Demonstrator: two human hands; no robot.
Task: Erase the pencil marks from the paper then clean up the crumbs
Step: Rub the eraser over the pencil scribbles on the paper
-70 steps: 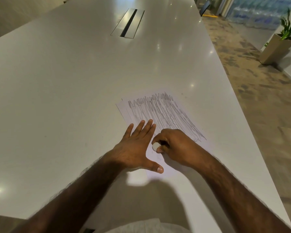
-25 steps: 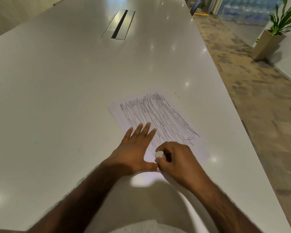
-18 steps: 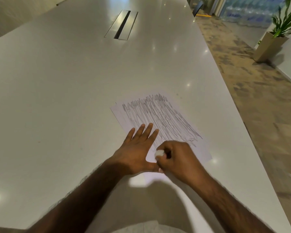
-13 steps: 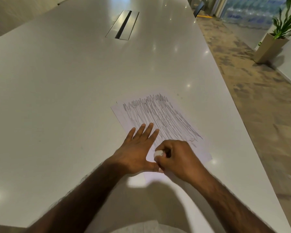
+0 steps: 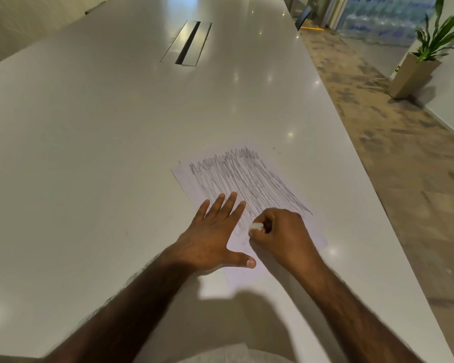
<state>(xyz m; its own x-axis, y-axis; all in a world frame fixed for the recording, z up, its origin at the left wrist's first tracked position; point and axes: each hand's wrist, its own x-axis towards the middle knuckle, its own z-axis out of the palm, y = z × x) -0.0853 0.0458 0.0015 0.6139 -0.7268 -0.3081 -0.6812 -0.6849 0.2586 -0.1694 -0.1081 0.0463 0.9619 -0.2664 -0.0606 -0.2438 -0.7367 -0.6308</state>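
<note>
A white sheet of paper (image 5: pixel 249 184) lies at an angle on the white table, its far half covered in grey pencil scribble. My left hand (image 5: pixel 212 237) lies flat on the paper's left part, fingers spread, thumb out to the right. My right hand (image 5: pixel 281 237) is curled around a small white eraser (image 5: pixel 256 226), whose end shows between thumb and forefinger and rests on the paper at the scribble's near edge. The near part of the paper looks mostly blank. I cannot make out any crumbs.
The long glossy white table (image 5: pixel 102 142) runs away from me, with a metal cable hatch (image 5: pixel 186 43) set in its middle far off. Its right edge drops to a patterned floor. A potted plant (image 5: pixel 419 61) stands at the far right.
My right hand has slid the eraser a little up and away from my left thumb, towards the scribble. My left hand stays flat on the paper.
</note>
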